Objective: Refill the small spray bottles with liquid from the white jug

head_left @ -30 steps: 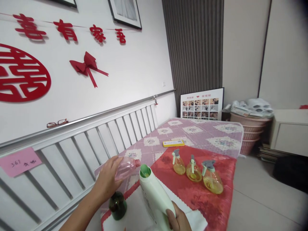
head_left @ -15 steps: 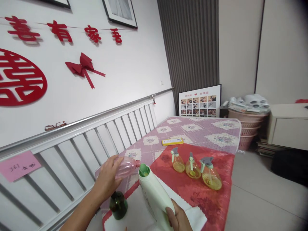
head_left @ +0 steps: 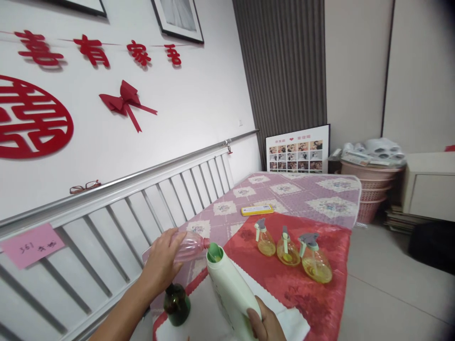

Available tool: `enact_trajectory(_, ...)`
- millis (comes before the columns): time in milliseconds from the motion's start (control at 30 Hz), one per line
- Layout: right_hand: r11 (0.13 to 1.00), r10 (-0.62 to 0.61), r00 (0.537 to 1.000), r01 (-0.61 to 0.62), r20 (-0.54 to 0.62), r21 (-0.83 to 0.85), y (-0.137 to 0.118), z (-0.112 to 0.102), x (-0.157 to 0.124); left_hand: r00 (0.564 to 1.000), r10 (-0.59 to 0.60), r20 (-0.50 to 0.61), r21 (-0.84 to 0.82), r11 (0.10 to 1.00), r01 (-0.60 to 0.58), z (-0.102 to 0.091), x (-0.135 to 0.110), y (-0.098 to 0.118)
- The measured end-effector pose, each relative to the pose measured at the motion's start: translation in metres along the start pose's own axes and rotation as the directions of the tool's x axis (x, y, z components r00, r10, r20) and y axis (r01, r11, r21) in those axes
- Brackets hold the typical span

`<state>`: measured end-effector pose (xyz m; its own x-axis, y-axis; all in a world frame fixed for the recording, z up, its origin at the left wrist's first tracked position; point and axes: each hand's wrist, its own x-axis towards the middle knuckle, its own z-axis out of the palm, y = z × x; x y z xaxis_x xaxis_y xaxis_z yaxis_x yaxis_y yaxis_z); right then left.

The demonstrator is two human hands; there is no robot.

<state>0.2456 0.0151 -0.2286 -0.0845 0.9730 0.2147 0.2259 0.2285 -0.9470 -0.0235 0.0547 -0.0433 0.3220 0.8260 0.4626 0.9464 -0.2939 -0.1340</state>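
Note:
My left hand (head_left: 164,259) is closed around a clear pinkish plastic bottle (head_left: 192,245), tipped on its side with its mouth to the right. That mouth meets the opening of a pale green bottle (head_left: 232,289) with a darker green inner neck. My right hand (head_left: 266,319) grips the pale green bottle low on its body and keeps it tilted toward the clear one. Below my left hand, a dark green bottle (head_left: 177,305) stands on a white cloth (head_left: 206,327). Whether liquid passes between the two mouths is hard to make out.
Three spray bottles (head_left: 287,251) holding yellow liquid stand on a red cloth (head_left: 320,303) to the right. A yellow case (head_left: 256,210) lies farther back on the patterned tablecloth (head_left: 284,188). White railing (head_left: 117,227) borders the left side; stacked pink baskets (head_left: 371,199) stand beyond the table.
The view has shifted slightly, so everything sits a little farther right. Both hands keep their hold, and the two bottles stay mouth to mouth.

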Motion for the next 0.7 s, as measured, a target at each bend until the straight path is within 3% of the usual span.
enact_trajectory(700,1.000,-0.005,1.000,0.005,0.004,0.008,-0.0016,-0.0013,-0.0018,0.998,0.058,0.000,0.134,0.989,-0.057,-0.0039,0.0054,-0.0013)
